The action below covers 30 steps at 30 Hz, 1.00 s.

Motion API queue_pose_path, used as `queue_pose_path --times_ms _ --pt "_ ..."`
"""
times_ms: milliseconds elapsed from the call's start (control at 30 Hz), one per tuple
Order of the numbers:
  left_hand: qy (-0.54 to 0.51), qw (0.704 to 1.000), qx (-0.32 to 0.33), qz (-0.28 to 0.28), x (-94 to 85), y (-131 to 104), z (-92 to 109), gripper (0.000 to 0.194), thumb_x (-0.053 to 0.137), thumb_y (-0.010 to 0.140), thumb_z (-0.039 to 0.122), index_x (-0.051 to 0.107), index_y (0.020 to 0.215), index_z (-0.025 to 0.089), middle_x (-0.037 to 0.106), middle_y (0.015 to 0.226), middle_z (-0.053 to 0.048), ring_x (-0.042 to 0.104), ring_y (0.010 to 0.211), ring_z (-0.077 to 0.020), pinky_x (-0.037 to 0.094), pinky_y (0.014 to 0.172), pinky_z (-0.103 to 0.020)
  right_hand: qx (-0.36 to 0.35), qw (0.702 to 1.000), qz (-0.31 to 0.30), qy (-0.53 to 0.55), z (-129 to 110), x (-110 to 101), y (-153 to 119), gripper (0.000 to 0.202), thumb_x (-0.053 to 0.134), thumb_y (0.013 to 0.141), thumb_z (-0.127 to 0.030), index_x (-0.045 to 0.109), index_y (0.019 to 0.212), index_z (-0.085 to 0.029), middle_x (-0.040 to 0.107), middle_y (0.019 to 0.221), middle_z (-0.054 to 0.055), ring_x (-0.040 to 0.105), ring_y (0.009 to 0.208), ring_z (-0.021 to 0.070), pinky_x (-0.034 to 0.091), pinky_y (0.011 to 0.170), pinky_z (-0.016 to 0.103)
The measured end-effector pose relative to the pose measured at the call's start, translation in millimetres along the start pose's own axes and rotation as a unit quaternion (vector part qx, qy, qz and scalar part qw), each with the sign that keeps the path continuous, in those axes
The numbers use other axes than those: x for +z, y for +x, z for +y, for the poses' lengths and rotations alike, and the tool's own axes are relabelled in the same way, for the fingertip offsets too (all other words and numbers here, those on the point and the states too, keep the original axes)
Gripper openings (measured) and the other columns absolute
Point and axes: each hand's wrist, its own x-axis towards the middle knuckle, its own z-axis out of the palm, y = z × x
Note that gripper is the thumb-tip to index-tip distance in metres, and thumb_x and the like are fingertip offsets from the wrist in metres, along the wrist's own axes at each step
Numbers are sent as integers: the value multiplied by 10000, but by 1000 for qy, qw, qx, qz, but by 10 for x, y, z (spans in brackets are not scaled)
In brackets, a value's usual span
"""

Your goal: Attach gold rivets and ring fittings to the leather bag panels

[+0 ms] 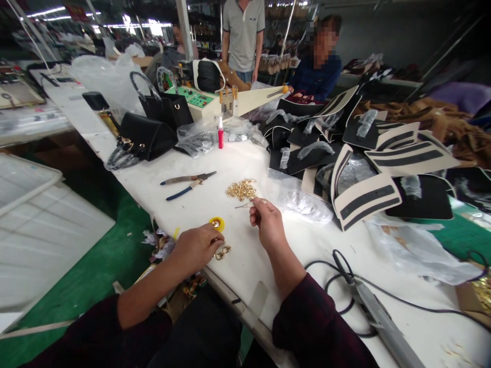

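Observation:
My left hand [197, 248] is closed in a pinch at the near edge of the white table, its fingertips on a few gold metal links [223, 252]. Just beyond those fingers sits a small yellow round dish [217, 223] with shiny bits in it. My right hand [266, 217] grips a small screwdriver [245, 205] with a pale handle, its thin tip pointing left. Past that tip lies a heaped gold chain [241, 189]. Pliers [187, 183] with blue-tipped handles rest spread apart farther left.
Black and cream bag panels [364, 199] are piled at the right. A grey corded tool [378, 312] lies near right. Black handbags [149, 133], a red bottle [220, 134] and a green-panelled machine [197, 99] stand farther back. White crates [49, 230] are at left. Two people are beyond the table.

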Motion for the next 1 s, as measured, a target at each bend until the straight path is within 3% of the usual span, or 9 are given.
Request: queue_pose_path --times_ms 100,300,433,600,700,800,1000 --pt "40 999 -9 -13 1 39 42 194 615 952 302 805 914 308 811 1046 -10 752 968 -250 463 754 -330 1 1000 -2 3 4 -30 17 341 778 842 -515 696 824 -185 619 663 -27 502 522 103 370 468 243" --pt "64 996 -22 56 -98 101 78 129 692 898 329 767 1003 320 801 907 22 710 759 -196 412 677 -298 26 998 12 60 -44 -73 52 347 795 808 -514 690 850 -185 613 665 -32 490 507 101 339 455 241" --pt "84 992 1 95 -250 444 91 224 648 941 376 771 1116 310 783 928 4 706 779 -199 414 694 -308 36 991 34 125 -81 -116 101 342 810 773 -501 680 864 -198 588 649 -44 470 491 102 324 447 248" --pt "148 987 50 30 -263 1118 180 282 604 970 371 768 1194 321 777 1166 -34 726 925 -245 424 710 -321 30 981 57 181 -107 -179 167 371 820 751 -512 671 908 -210 561 637 -56 449 482 101 321 436 250" --pt "164 983 77 3 -172 1379 240 219 645 939 361 789 1098 315 771 1161 -42 721 932 -252 432 726 -318 28 980 57 190 -118 -197 189 384 815 751 -517 661 919 -209 547 636 -58 443 477 96 314 432 239" --pt "175 981 87 -12 -90 1508 254 167 651 932 366 791 950 277 767 1085 -62 713 909 -253 445 747 -322 27 981 54 185 -120 -197 197 370 797 757 -510 649 918 -212 544 640 -61 441 478 96 313 437 239" --pt "170 982 80 -16 -18 1614 192 187 626 932 351 770 878 245 762 1006 -78 695 906 -255 435 758 -328 36 981 55 185 -123 -181 194 352 788 751 -494 658 910 -208 555 640 -60 439 485 99 313 437 245"
